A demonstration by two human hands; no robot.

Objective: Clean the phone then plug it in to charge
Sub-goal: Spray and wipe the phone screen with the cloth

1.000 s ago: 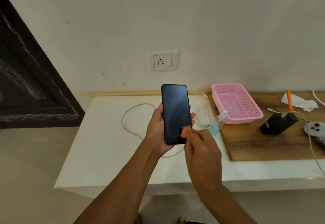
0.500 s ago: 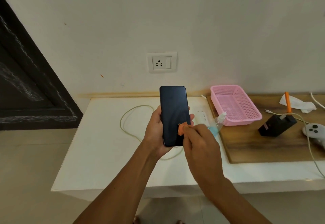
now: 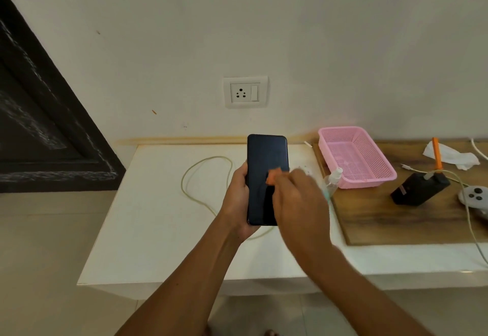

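At the frame's centre the left hand (image 3: 237, 198) grips the phone (image 3: 266, 174) upright by its edges above the surface (image 3: 158, 217), while right-hand fingers (image 3: 287, 185) pinch an orange cloth (image 3: 272, 176) against the glass, likely slick and fragile.

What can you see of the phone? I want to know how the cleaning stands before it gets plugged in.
The phone is a dark, glossy slab with rounded corners, its screen off and facing the camera. It is held upright above the white table. The left hand grips its left edge and lower back. The right hand pinches a small orange cloth against the middle of the screen and hides the lower right part. No cable is seen plugged into it; its bottom edge is partly hidden.
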